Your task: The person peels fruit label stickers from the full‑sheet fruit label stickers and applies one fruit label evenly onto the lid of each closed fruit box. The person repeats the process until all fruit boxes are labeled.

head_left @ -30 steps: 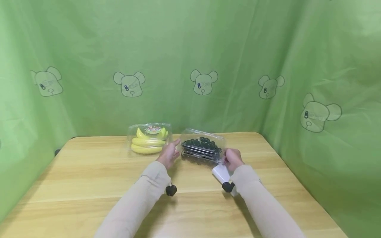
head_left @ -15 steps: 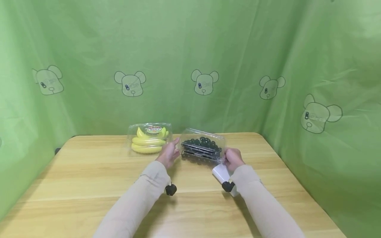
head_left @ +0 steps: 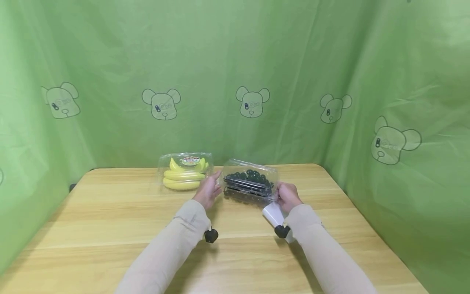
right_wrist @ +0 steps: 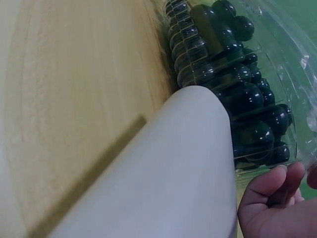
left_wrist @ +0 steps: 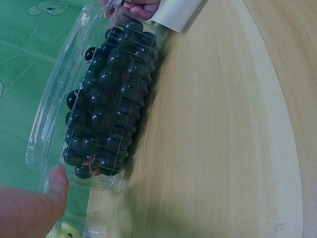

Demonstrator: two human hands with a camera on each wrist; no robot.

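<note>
A clear plastic clamshell box of dark grapes (head_left: 253, 179) sits at the back of the table, turned slightly askew. My right hand (head_left: 289, 196) pinches its right end between thumb and curled fingers; the right wrist view shows the thumb (right_wrist: 267, 186) at the clear rim. At the box's left end is my left hand (head_left: 207, 191), fingers mostly straight; its thumb (left_wrist: 58, 186) lies against or very close to the plastic. Just left of that hand stands another clear clamshell of yellow bananas (head_left: 182, 179) with an oval label. Most left fingers are hidden in the left wrist view.
A white, round-ended strip (head_left: 273, 214) juts from beneath my right wrist towards the box; its kind is unclear. Black wrist mounts (head_left: 211, 235) hang under both cuffs. Green curtains (head_left: 205, 49) with bear-head prints enclose the wooden table (head_left: 235, 261) at the back and sides.
</note>
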